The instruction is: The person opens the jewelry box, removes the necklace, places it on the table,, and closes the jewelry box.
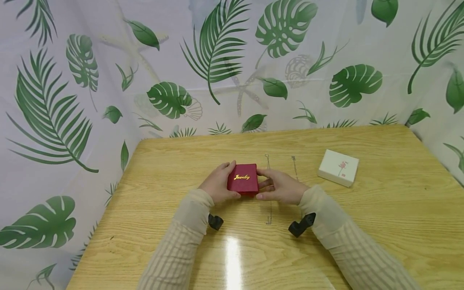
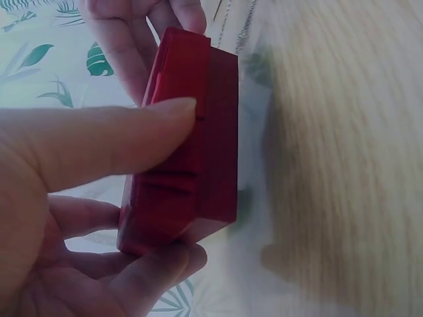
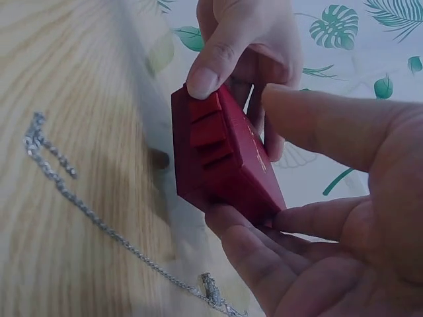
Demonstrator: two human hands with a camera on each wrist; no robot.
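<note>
A small red jewelry box with gold "Jewelry" lettering on its lid is closed above the wooden table. My left hand grips it from the left, thumb along the front face, which bears a red bow. On the box's other side is my right hand; its fingers touch the right side while the thumb stands apart near the front corner. A thin silver chain lies partly behind the right hand. Another chain stretches beyond that hand, its middle hidden.
A white box with a pink flower print sits on the right of the wooden table. Behind the table hangs a leaf-patterned cloth. Each wrist carries a black camera mount.
</note>
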